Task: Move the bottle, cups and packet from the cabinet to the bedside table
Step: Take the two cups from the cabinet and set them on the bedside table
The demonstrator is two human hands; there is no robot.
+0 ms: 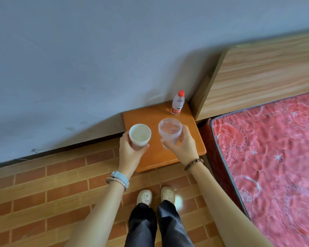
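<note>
A small clear water bottle (177, 102) with a red cap and red label stands upright at the back right corner of the orange bedside table (150, 114). My left hand (130, 152) grips a white paper cup (140, 134) from below, held above the table's left front part. My right hand (183, 147) holds a clear plastic cup (170, 130) over the table's middle right. Both cups are upright and look empty. No packet is in view.
A grey wall (96, 59) runs behind the table. To the right stand a wooden headboard (266, 72) and a bed with a red patterned mattress (275, 157). My feet (155, 195) stand on brick-patterned flooring just in front of the table.
</note>
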